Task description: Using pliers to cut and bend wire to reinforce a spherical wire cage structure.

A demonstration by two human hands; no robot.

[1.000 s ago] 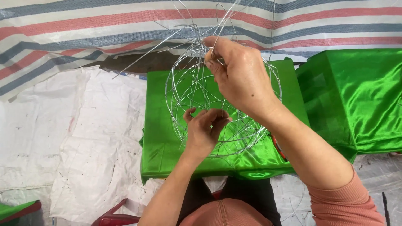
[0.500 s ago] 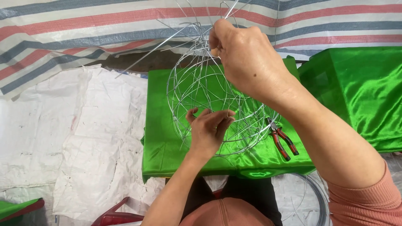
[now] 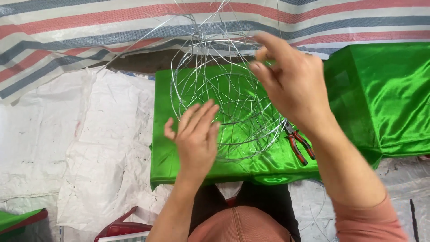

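While the wire-ball frame (image 3: 224,98) sits on the green-draped bench (image 3: 188,166), left hand (image 3: 197,134) steadies it open-palmed, right hand (image 3: 291,83) pinches a top strand mid-weave; next likely needs tightening that wire.

I see my bare left hand (image 3: 195,136) and right hand (image 3: 293,83), salmon-pink top with pushed-up sleeves, and dark trousers below.

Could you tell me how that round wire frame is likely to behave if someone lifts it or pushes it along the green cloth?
The wire frame is thin open wire, so probably light for its size. Its rounded shape suggests it may roll or rock on the green cloth. The loose strands sticking up look springy and could bend or snag the right hand or left hand.
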